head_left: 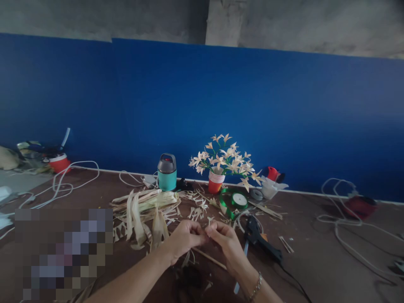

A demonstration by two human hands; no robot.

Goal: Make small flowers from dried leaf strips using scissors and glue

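My left hand (184, 237) and my right hand (227, 244) meet low in the middle of the view, fingers pinched together around a small pale husk flower (209, 220) on a thin stick (208, 257) that runs down and to the right beneath them. Both hands are closed on this piece. A pile of dried corn husks (145, 208) lies just left of my left hand. A black glue gun (260, 240) rests on the brown table (315, 261) right beside my right hand.
A red-and-white cup holding finished husk flowers (225, 162) stands at the back centre, with a green ribbon roll (235, 201) before it and a teal container (167, 171) to its left. White cables (344, 227) trail right and left. A blue wall runs behind.
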